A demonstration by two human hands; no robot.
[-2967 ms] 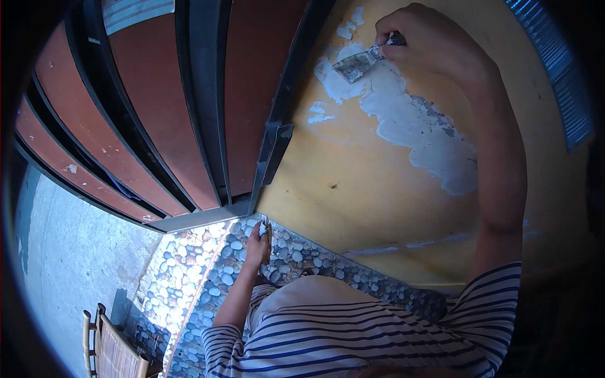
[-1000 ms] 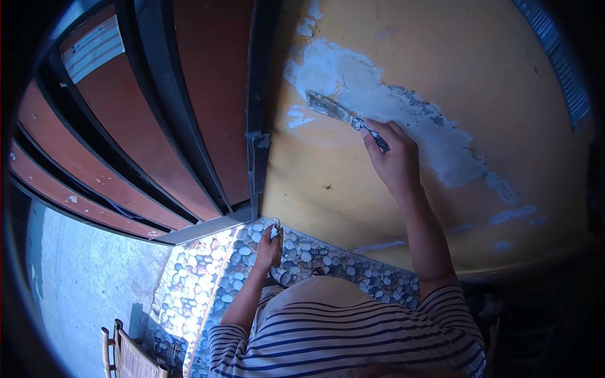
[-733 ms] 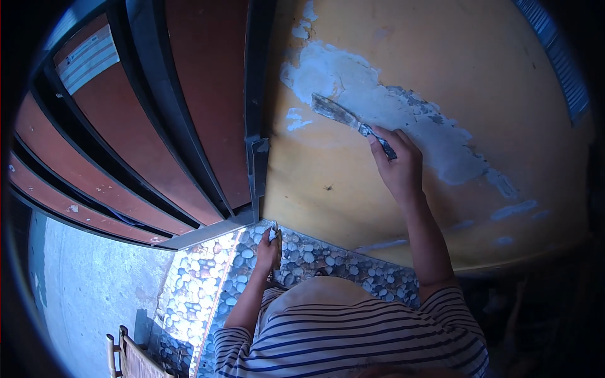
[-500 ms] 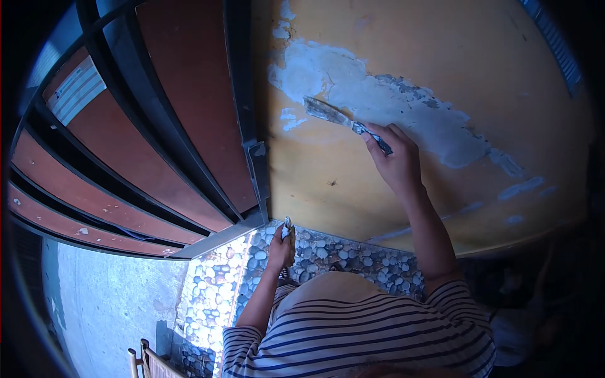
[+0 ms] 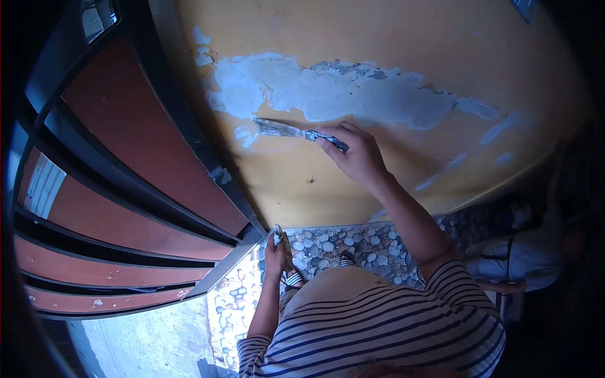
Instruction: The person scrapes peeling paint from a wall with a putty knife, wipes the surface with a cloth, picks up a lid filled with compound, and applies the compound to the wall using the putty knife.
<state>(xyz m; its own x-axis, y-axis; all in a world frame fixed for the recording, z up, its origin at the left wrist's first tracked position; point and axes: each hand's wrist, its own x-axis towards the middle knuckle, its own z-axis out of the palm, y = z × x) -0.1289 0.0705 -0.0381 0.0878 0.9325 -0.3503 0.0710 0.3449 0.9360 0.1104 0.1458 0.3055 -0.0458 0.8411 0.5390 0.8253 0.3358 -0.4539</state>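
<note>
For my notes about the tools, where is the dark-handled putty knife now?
In the head view, the putty knife is in the person's right grip, above the picture's centre, its blade pointing left, just below the white patch on the yellow wall.

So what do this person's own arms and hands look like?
The left hand and right hand are human and ungloved, with no cables or machine parts. The left sleeve and right sleeve are short, pale with thin dark-blue stripes, leaving the forearms bare. No watch shows at either wrist; rings are too small to tell.
</note>
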